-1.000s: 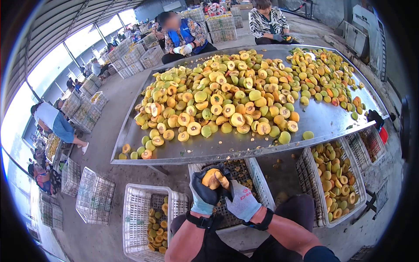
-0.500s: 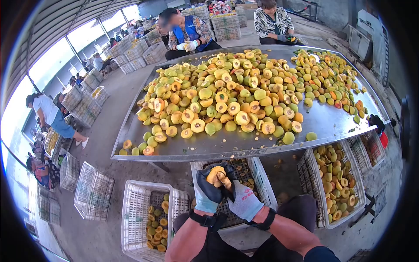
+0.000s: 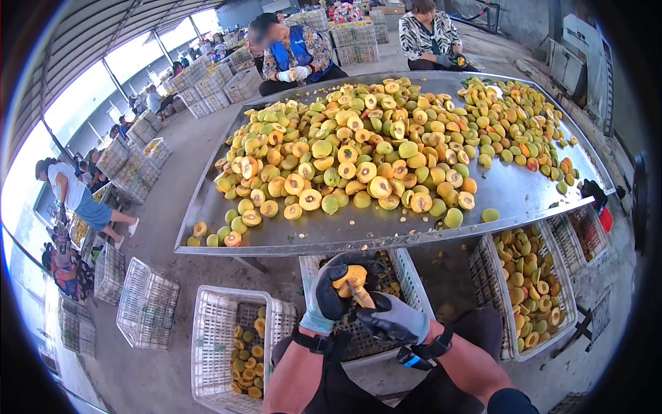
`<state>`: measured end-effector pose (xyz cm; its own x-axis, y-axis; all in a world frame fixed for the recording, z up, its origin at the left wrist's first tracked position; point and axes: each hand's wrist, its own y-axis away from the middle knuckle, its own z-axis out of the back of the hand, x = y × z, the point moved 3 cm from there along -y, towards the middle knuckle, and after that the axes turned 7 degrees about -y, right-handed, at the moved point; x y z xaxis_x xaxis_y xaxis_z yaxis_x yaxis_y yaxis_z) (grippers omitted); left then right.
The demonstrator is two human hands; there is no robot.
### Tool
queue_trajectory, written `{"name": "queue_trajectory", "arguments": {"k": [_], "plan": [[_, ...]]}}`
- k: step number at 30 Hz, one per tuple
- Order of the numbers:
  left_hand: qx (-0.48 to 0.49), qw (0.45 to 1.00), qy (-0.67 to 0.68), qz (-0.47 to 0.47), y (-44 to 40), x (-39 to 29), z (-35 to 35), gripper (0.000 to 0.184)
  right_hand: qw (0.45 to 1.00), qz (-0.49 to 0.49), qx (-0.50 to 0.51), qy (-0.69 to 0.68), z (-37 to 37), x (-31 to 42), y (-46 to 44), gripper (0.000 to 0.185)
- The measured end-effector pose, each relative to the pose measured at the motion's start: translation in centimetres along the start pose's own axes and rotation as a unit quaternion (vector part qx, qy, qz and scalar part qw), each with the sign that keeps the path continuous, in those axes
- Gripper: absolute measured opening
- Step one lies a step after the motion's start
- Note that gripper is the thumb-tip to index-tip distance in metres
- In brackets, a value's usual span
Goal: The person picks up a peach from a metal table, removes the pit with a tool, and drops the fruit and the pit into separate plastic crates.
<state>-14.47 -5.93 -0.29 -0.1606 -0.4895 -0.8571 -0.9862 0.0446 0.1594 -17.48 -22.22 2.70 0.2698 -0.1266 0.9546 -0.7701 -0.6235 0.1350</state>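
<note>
My left hand (image 3: 327,295), in a black and grey glove, is closed around a yellow peach (image 3: 353,277) held above the crate between my knees. My right hand (image 3: 398,319), gloved alike, grips a short tool with a tan, wood-like handle (image 3: 362,297). The tool's end meets the peach; its tip is hidden. Below both hands stands a white plastic crate (image 3: 414,286) with fruit pieces in it. Beyond it, halved peaches (image 3: 345,148) lie in a large heap on the metal table (image 3: 324,231).
A white crate (image 3: 207,345) with some peach halves stands at my left, and a fuller crate (image 3: 510,338) at my right. Across the table sit two people (image 3: 296,52) (image 3: 427,38). Another crate (image 3: 148,303) and a standing person (image 3: 83,193) are farther left.
My right hand has turned, its back rolling over, and the tool has shifted against the peach. My left hand has rotated slightly, showing more of the fruit. The standing person at left bends further.
</note>
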Motion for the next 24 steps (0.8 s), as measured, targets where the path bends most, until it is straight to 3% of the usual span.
{"name": "queue_trajectory", "arguments": {"k": [1, 2, 4, 5, 6, 8, 10, 14, 17, 19, 20, 22, 24], "plan": [[-0.002, 0.957, -0.247, -0.153, -0.2, 0.4, 1.4, 0.031, 0.986, -0.094, 0.046, -0.127, 0.2, -0.3, 0.3, 0.029], [-0.003, 0.830, -0.474, -0.292, -0.3, 1.1, 2.3, 0.026, 0.946, -0.184, 0.090, -0.252, 0.1, -0.6, 0.6, 0.028], [-0.017, 0.815, -0.483, -0.319, -0.7, 2.2, 2.8, 0.018, 0.947, -0.209, 0.060, -0.234, -0.7, -1.7, -0.2, 0.030], [-0.053, 0.855, -0.421, -0.297, -0.5, 2.1, 2.0, 0.018, 0.997, -0.038, -0.002, -0.072, -0.4, -4.1, -1.5, 0.032], [-0.090, 0.889, -0.356, -0.272, -0.4, 1.9, 1.7, 0.019, 0.984, 0.135, -0.065, 0.095, -0.4, -5.2, -1.9, 0.034], [-0.103, 0.865, -0.403, -0.282, -0.3, 1.3, 1.5, 0.018, 0.977, 0.102, -0.089, 0.163, -0.9, -5.7, -1.9, 0.035], [-0.097, 0.796, -0.484, -0.351, 0.1, 0.6, 0.9, 0.018, 0.963, 0.070, -0.114, 0.235, -1.4, -5.4, -1.5, 0.031], [-0.126, 0.785, -0.486, -0.363, 0.7, 0.5, 0.3, 0.018, 0.956, 0.060, -0.122, 0.259, -2.1, -4.0, -0.7, 0.026], [-0.103, 0.807, -0.499, -0.298, 0.4, 1.2, 0.7, 0.022, 0.941, 0.064, -0.126, 0.307, -2.0, -4.3, -0.4, 0.030], [-0.112, 0.871, -0.407, -0.250, 0.2, 1.6, 0.6, 0.018, 0.938, 0.058, -0.138, 0.312, -2.1, -3.8, 0.0, 0.029], [-0.110, 0.872, -0.407, -0.250, 0.3, 1.5, 0.4, 0.018, 0.935, 0.052, -0.148, 0.317, -2.1, -3.6, 0.1, 0.028], [-0.117, 0.815, -0.491, -0.286, 0.6, 1.1, -0.1, 0.017, 0.932, 0.045, -0.153, 0.324, -2.2, -3.7, 0.1, 0.028], [-0.131, 0.823, -0.486, -0.262, 0.5, 1.1, -0.1, 0.016, 0.930, 0.038, -0.157, 0.331, -2.0, -4.2, 0.1, 0.028]]}}
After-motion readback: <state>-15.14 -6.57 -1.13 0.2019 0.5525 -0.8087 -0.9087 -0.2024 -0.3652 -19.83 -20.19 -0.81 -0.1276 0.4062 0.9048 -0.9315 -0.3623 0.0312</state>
